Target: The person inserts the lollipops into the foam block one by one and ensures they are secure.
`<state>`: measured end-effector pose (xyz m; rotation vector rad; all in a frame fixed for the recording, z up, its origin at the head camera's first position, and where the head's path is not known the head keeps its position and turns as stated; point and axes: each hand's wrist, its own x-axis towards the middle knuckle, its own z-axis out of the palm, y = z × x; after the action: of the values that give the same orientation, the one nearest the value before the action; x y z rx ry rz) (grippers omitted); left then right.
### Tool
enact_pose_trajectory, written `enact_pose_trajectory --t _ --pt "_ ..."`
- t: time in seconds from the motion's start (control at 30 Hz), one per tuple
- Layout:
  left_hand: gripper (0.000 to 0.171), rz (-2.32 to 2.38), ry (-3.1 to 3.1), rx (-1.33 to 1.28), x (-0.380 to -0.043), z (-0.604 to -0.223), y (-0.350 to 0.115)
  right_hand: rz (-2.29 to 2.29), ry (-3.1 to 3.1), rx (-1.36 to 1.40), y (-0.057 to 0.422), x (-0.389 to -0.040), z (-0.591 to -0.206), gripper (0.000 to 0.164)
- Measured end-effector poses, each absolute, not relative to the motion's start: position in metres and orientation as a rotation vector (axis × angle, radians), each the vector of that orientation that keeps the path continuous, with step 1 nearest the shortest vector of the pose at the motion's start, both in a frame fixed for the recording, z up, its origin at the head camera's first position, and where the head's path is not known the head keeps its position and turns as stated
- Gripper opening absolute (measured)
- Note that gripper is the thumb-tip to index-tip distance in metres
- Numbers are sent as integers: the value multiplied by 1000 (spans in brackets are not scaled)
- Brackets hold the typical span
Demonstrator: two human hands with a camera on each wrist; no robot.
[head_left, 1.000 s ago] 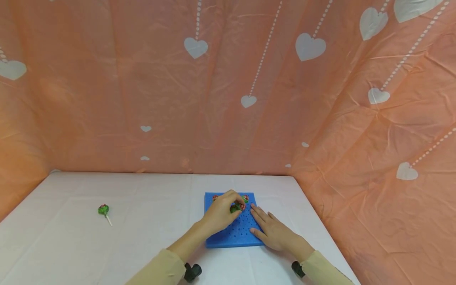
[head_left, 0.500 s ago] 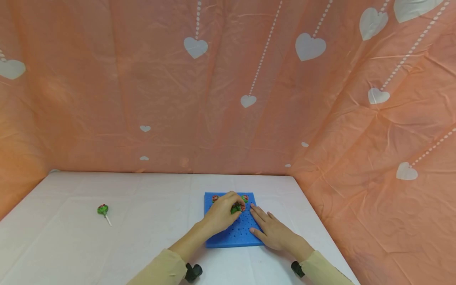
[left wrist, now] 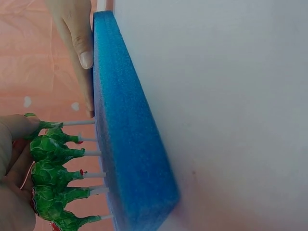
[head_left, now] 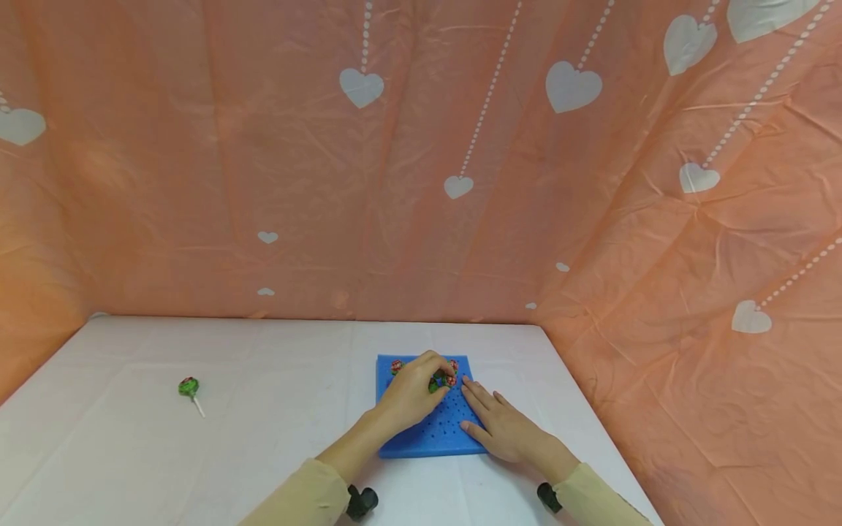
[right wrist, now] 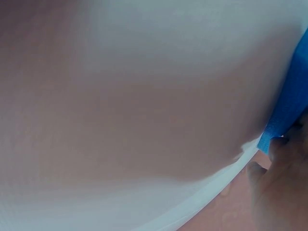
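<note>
My left hand (head_left: 413,391) reaches over a blue foam block (head_left: 434,437) dotted with small holes. Its thumb and fingers pinch the green-wrapped head of a lollipop (left wrist: 50,124), whose white stick meets the foam's face. Several other lollipops (left wrist: 48,172) stand in a row beside it, their sticks in the block; in the head view my left hand covers part of them. One lollipop (head_left: 397,367) shows at the block's far left corner. My right hand (head_left: 509,431) rests flat with straight fingers on the block's right side.
A single lollipop (head_left: 188,387) lies on the white tablecloth (head_left: 276,446) far to the left. Orange curtains (head_left: 296,161) with pale hearts hang behind the table and along its right side.
My left hand has shifted very slightly to the right over the block, still pinching the lollipop. My right hand stays in place.
</note>
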<state>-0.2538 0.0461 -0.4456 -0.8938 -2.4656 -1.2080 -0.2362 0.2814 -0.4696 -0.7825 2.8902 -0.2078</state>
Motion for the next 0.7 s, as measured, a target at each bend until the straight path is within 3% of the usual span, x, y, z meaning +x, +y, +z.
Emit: enact_pose_trajectory --t 0.7 --pt "21 -1114 -2513 -888 -252 -444 46 -191 2889 -778 281 -236 -470 74"
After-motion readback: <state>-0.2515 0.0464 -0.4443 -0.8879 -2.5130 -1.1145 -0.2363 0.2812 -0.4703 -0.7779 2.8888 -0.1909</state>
